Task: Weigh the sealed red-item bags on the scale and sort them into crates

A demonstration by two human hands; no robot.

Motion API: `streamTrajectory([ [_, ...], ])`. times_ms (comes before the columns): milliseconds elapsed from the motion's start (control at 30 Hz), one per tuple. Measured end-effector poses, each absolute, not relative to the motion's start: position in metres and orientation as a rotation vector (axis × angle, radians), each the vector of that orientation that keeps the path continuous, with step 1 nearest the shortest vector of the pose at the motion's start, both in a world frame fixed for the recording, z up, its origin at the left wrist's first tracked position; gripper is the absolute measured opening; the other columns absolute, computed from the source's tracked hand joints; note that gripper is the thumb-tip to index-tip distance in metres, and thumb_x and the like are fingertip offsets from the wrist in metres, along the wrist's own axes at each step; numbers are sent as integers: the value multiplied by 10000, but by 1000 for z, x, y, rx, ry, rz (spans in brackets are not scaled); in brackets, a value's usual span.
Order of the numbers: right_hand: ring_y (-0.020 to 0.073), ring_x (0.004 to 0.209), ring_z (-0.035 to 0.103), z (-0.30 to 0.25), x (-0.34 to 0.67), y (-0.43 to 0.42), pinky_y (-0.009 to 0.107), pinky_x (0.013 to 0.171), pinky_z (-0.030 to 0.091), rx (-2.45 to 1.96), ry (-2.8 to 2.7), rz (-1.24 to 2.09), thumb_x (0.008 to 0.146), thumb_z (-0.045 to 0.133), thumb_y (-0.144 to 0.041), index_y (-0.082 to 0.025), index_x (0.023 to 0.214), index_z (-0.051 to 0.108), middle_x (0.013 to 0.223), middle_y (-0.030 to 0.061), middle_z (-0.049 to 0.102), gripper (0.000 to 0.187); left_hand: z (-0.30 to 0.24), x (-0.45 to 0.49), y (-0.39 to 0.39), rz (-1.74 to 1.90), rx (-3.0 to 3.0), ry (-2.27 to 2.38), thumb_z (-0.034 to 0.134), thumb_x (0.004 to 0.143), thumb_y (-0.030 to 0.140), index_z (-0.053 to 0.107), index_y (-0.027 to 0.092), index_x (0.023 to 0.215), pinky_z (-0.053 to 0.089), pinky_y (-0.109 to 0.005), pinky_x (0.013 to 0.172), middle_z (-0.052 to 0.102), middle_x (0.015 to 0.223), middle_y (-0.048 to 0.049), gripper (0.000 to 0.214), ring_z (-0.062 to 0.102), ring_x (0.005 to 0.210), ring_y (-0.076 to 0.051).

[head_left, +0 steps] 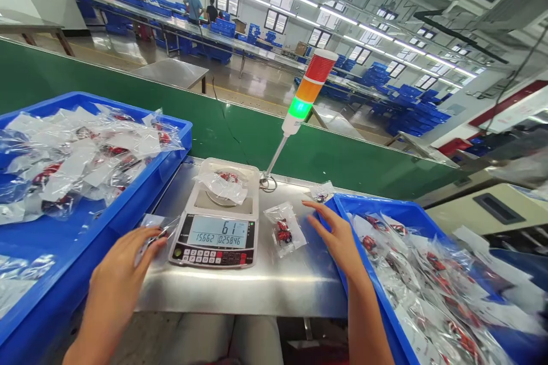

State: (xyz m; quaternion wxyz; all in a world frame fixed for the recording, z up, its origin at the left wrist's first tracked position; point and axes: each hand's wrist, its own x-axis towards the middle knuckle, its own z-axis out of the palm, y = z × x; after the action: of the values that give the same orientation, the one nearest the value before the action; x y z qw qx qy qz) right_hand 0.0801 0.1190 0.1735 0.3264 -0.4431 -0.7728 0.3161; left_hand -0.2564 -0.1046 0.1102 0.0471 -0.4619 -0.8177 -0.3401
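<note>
near edge first: left hand [115,274] curled at the left side of the scale, thumb and fingers at a clear bag [153,220] with something dark inside; cannot tell whether it is pinched tight or only touched. right hand [340,242] released, fingers spread, nothing in it, just beside the right blue tray [371,274]. near its fingertips, flat on the steel table [240,291], a loose bag [284,231] with a red and black piece and a pale paper. handling, by judgement: light, the film limp and slick, apt to slide on smooth steel; the piece inside looks harder and lumpy, maybe with thin parts that would not like squeezing. best hold probably a pinch on a film margin, or lightly across the lump. between the hands, the scale [214,239], top line lit at 61, one more bag [225,185] on its pan. many similar bags lie in the right tray and in the left blue tray [128,214]. beyond, a signal tower [306,91] lit green, then a green partition [240,128]; far off, people at a long bench, too small to read.
</note>
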Motion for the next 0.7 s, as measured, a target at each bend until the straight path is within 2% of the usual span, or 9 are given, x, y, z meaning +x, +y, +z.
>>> streamTrajectory([
  [133, 289, 1194, 663, 195, 134, 148, 486, 1092, 459, -1400, -1892, 447, 911, 561, -449, -228, 1181, 731, 1242, 88, 751, 389, 140, -251, -47, -1093, -1696, -2142, 394, 984, 593, 610, 282, 1287, 489, -457, 1111, 688, 1310, -81, 485, 622, 1272, -299],
  [233, 281, 1132, 681, 210, 190, 177, 480, 1050, 482, -1639, -1791, 192, 898, 539, -367, -176, 1143, 729, 1193, 127, 760, 365, 144, -247, 3, -1043, -2011, -1850, 355, 984, 567, 489, 248, 1461, 381, -519, 1194, 584, 1473, -110, 589, 497, 1411, -321],
  [367, 288, 1030, 711, 207, 245, 191, 461, 973, 514, -1853, -1753, 123, 809, 676, -323, -147, 1004, 754, 1096, 163, 782, 274, 128, -246, 40, -944, -2134, -1757, 323, 964, 481, 519, 185, 1445, 347, -609, 1178, 569, 1486, -159, 598, 466, 1432, -373],
  [467, 258, 950, 726, 186, 247, 186, 368, 856, 555, -1902, -1856, 172, 697, 811, -360, -187, 943, 767, 1057, 112, 799, 304, 127, -243, 46, -969, -2088, -1815, 311, 965, 446, 631, 227, 1332, 400, -590, 1145, 685, 1352, -109, 534, 593, 1314, -356],
  [567, 249, 855, 730, 167, 232, 178, 324, 766, 547, -1964, -1922, 171, 705, 809, -344, -202, 819, 767, 911, 89, 805, 188, 146, -242, 51, -1129, -1788, -2086, 326, 957, 433, 732, 293, 1179, 549, -471, 942, 790, 1087, -47, 483, 715, 1067, -317],
  [633, 273, 828, 733, 165, 224, 174, 339, 765, 529, -2033, -1906, 113, 770, 736, -279, -191, 732, 752, 780, 114, 780, 97, 163, -252, 57, -1321, -1433, -2277, 417, 907, 471, 769, 240, 1063, 558, -404, 791, 775, 832, -53, 449, 714, 822, -289],
  [700, 312, 857, 737, 175, 222, 172, 378, 797, 512, -2085, -1862, 28, 828, 636, -220, -181, 724, 752, 730, 155, 755, 160, 178, -273, 59, -1634, -1102, -2329, 490, 873, 503, 745, 151, 1046, 547, -376, 738, 700, 703, -41, 467, 644, 689, -242],
])
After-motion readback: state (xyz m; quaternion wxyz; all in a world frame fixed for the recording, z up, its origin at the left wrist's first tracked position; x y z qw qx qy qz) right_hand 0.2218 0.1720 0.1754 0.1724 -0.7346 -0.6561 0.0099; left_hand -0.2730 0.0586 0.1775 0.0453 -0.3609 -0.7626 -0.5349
